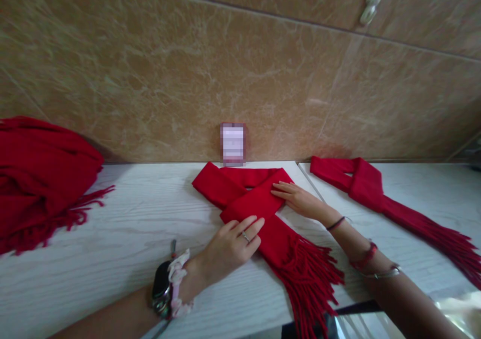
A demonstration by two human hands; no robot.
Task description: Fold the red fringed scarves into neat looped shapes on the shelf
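Note:
A red fringed scarf (248,203) lies folded and crossed over itself on the white wood-grain table (143,213), its fringe hanging toward the front edge. My left hand (235,241), wearing a ring, rests on the lower part of the crossing, fingers bent and slightly apart. What may be under its fingertips is hidden. My right hand (298,197) lies on the upper right band of the scarf with fingers stretched out flat. A small loop opening shows between the bands near the wall.
At the far left sits a heap of red fringed cloth (41,178). Another folded red scarf (366,183) lies to the right, past a table seam. A small blurred card-like object (233,144) stands against the brown marbled wall (169,78). Clear plastic (460,309) is at the lower right.

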